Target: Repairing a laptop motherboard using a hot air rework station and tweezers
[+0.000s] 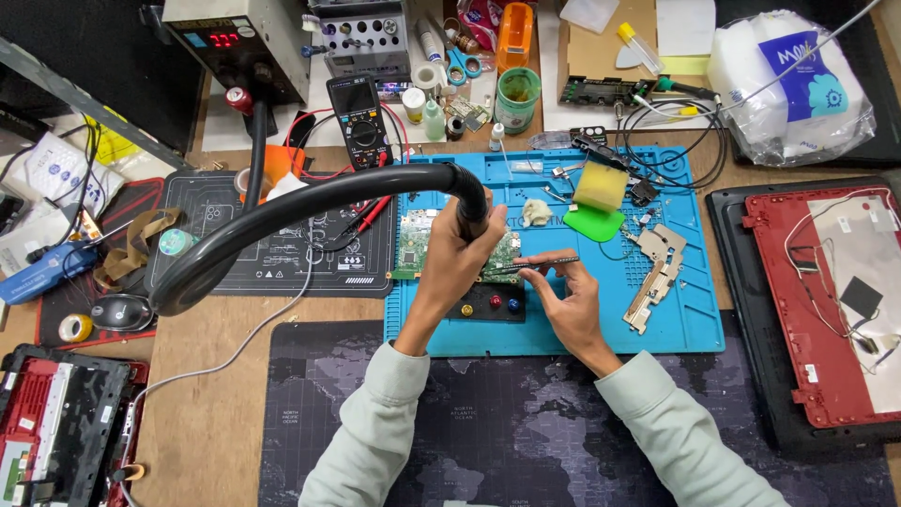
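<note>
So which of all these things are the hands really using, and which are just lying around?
In use:
- left hand gripping the black hose handle
- right hand holding a thin tool
- green circuit board
- blue mat

Lying about:
- multimeter
- yellow sponge
- scissors
- red laptop shell
- tape roll

2 hands (450,258) at 6 o'clock; 1 green circuit board (413,246) ctr; 1 multimeter (360,120) at 11; 1 blue mat (699,319); 2 red laptop shells, 1 at 3 (817,300), 1 at 8 (56,422); 1 yellow sponge (601,186).
</note>
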